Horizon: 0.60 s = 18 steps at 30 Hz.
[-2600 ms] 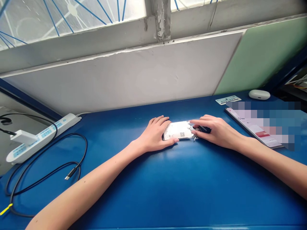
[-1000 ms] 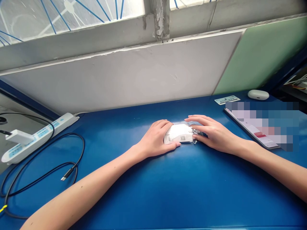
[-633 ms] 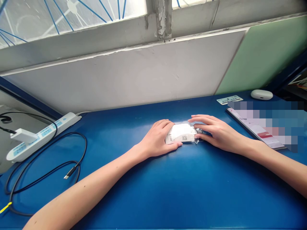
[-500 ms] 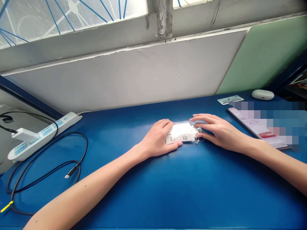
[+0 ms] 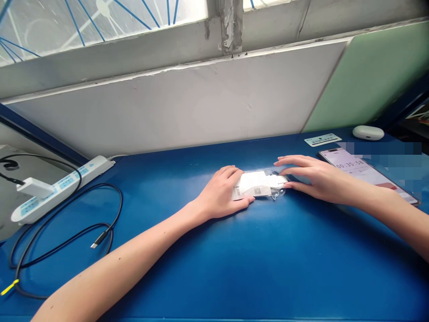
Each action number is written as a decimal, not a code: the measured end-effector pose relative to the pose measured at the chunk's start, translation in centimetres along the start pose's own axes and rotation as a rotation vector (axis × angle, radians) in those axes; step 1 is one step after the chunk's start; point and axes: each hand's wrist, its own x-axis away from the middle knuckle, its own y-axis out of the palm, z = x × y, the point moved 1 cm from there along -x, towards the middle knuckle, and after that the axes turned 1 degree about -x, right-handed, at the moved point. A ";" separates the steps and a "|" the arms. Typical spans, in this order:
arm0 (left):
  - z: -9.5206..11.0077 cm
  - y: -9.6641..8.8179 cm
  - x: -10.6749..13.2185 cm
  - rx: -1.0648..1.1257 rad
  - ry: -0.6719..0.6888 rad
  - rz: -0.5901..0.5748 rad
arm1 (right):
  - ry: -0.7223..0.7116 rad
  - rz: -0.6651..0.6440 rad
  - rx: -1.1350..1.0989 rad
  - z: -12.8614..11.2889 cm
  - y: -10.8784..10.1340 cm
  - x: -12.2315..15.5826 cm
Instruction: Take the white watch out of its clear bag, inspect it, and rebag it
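A small white labelled packet in clear plastic [image 5: 256, 184] lies on the blue table [image 5: 234, 268]. My left hand [image 5: 219, 193] cups its left end, thumb under the near edge and fingers curled over the far edge. My right hand [image 5: 315, 176] lies at the packet's right end with fingers stretched out flat, fingertips touching the clear plastic edge. A dark item under the right fingers is mostly hidden.
A phone [image 5: 365, 172] with a lit timer screen lies right of my right hand. A white earbud case [image 5: 368, 132] and a small label card [image 5: 322, 139] sit behind it. At left are a white power strip [image 5: 60, 188] and a looped black cable [image 5: 67, 232].
My right hand has slid a little to the right, away from the packet's middle, uncovering more of its right end. The left hand stays on the packet.
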 end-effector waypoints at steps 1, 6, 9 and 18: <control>0.0 0.0 0.0 -0.001 -0.002 -0.001 | 0.016 0.003 -0.008 -0.2 0.0 0.0; -0.1 0.0 0.1 -0.001 0.003 -0.007 | 0.061 0.026 -0.050 -1.3 0.3 -0.1; -0.1 0.0 0.0 -0.002 0.019 -0.007 | 0.053 0.022 -0.071 -1.9 1.1 -0.1; 0.0 0.0 0.0 0.017 0.016 0.001 | 0.044 0.020 -0.106 -2.4 2.3 -0.5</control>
